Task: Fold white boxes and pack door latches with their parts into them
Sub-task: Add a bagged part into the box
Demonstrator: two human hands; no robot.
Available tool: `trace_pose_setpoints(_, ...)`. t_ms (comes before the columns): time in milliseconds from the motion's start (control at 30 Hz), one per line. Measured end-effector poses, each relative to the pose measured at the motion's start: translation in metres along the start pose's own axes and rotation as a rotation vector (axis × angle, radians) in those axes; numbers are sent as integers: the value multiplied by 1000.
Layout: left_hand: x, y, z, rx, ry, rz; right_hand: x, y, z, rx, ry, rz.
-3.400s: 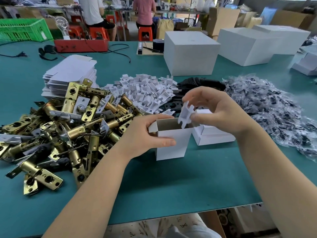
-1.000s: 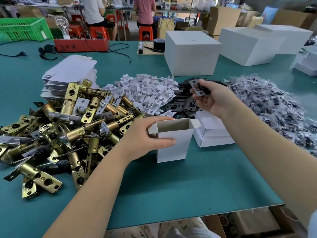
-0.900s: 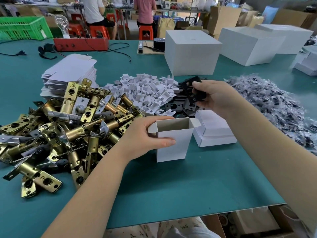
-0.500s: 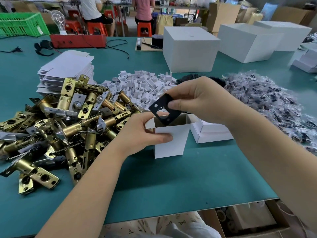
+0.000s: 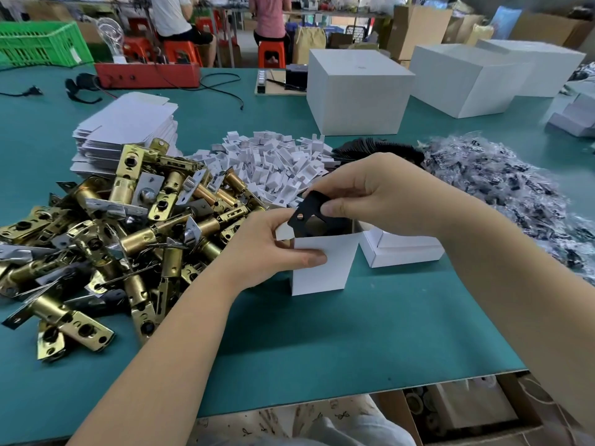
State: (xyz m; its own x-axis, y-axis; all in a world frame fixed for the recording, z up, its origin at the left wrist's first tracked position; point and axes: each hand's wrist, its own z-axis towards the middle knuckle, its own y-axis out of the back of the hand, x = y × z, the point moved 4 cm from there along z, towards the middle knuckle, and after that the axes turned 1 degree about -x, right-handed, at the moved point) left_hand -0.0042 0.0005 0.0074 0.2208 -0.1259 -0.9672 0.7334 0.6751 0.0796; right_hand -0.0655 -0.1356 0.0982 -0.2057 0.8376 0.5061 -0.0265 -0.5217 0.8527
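A small white box [image 5: 322,268] stands upright on the green table with its top open. My left hand [image 5: 270,249] grips its left side, thumb across the front. My right hand [image 5: 376,194] pinches a black flat plate [image 5: 306,217] with holes, tilted at the box's open mouth, its lower part inside the opening. A pile of brass door latches [image 5: 122,226] lies to the left. Behind the box are white plastic pieces [image 5: 277,165], a row of black plates [image 5: 380,149] and small clear bags [image 5: 502,188] of parts.
A closed small white box [image 5: 402,252] lies right of the open one. Flat box blanks [image 5: 125,130] are stacked at the back left. Large white cartons [image 5: 357,94] stand behind. The table's front edge [image 5: 354,400] is near me. People sit at a far bench.
My right hand dropped a white plastic piece into the box, reached back to the black plates, took one and brought it to the box's mouth. It now sits a little lower. My left hand stayed.
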Motion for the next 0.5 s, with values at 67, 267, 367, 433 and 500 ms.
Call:
trace_pose_setpoints(67, 0, 0, 0, 3, 1, 12, 1, 2, 0, 3, -1, -10)
trace_pose_setpoints(267, -2, 0, -1, -10, 2, 0, 11, -3, 1, 42, 51, -150)
trace_pose_setpoints(367, 1, -1, 0, -17, 16, -20, 9, -5, 1, -23, 6, -39)
trace_pose_setpoints(433, 3, -3, 0, -11, 23, -39, 4, -6, -1, -88, -15, 36)
trace_pose_setpoints(500, 3, -3, 0, 1, 45, -77, -3, -5, -4, -124, -12, 53)
